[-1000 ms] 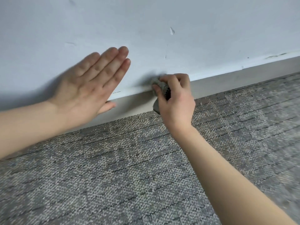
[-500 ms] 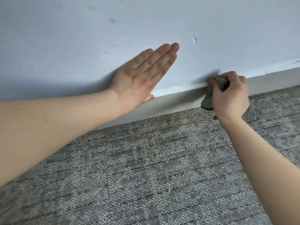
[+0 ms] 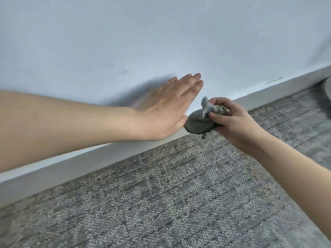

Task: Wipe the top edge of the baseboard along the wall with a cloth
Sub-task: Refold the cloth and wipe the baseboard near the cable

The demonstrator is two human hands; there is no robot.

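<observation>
A grey-white baseboard [image 3: 86,162] runs slantwise along the foot of the pale blue wall [image 3: 161,42], rising to the right. My left hand [image 3: 166,108] lies flat with straight fingers against the wall just above the baseboard. My right hand [image 3: 231,120] grips a bunched grey cloth [image 3: 198,122] in curled fingers, held a little off the baseboard, right beside my left thumb. The cloth hangs in front of the baseboard's face; whether it touches it I cannot tell.
Grey patterned carpet [image 3: 179,194] covers the floor up to the baseboard. A blurred round grey object [image 3: 326,86] shows at the right edge near the baseboard. The wall has small marks and scuffs.
My right hand has pulled the cloth off the baseboard's top edge and now holds it bunched in front. My left hand stays flat on the wall. The view has shifted along the wall.
</observation>
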